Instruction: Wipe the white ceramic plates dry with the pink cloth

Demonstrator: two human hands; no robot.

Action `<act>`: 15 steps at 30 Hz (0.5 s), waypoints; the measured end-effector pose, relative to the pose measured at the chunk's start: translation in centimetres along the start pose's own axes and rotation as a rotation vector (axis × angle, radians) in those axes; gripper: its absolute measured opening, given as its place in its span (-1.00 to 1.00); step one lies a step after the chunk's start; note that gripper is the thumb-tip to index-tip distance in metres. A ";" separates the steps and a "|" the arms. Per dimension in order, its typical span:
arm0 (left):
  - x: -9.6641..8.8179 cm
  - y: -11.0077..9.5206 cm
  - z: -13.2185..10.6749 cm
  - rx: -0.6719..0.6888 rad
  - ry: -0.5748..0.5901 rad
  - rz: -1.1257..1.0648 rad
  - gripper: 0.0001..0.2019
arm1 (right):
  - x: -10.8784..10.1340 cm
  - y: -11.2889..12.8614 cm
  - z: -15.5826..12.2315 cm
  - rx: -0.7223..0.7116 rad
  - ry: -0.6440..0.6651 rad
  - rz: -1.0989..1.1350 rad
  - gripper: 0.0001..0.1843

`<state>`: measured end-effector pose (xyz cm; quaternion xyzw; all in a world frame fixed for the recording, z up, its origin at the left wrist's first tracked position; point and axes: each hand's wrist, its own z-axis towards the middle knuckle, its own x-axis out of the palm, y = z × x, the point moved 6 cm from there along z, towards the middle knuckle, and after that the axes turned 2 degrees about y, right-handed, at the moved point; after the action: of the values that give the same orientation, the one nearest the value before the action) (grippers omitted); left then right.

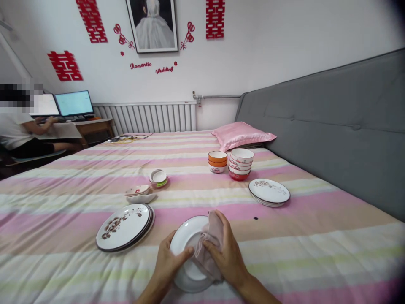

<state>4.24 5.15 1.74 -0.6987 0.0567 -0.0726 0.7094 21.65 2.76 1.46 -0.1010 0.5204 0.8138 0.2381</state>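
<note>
My left hand (170, 262) grips the left rim of a white plate (184, 238), thumb on its face and fingers behind. The plate is tilted up above the bed in front of me. My right hand (230, 252) is closed on a greyish-pink cloth (215, 231) with a pale string, pressed over the plate's right side and rim. The cloth hides that part of the plate. Left of my hands lies a stack of large plates (126, 226) with brown flowers. A second stack of flowered plates (268, 191) sits to the right, apart from my hands.
On the striped bedspread (300, 257) stand orange-topped bowls (217, 159), a taller stack of bowls (242, 160), small dishes (159, 177) and boat-shaped dishes (138, 192). A pink pillow (242, 133) rests by the grey headboard (325, 114). A person (14, 131) sits at a desk, far left.
</note>
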 end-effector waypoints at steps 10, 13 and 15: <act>-0.7 0.5 0.3 0.050 0.000 0.101 -0.46 | -0.7 0.7 0.5 -0.017 0.081 0.110 -0.32; -1.0 1.0 0.3 0.048 -0.017 0.094 -0.46 | -0.4 0.5 0.4 -0.013 0.076 0.096 -0.32; -1.2 1.3 0.4 0.043 -0.019 0.109 -0.44 | -0.4 0.6 0.4 -0.030 0.065 0.082 -0.32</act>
<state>3.14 5.78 0.38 -0.6800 0.0862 -0.0284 0.7275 21.74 2.81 2.30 -0.1093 0.5194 0.8269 0.1859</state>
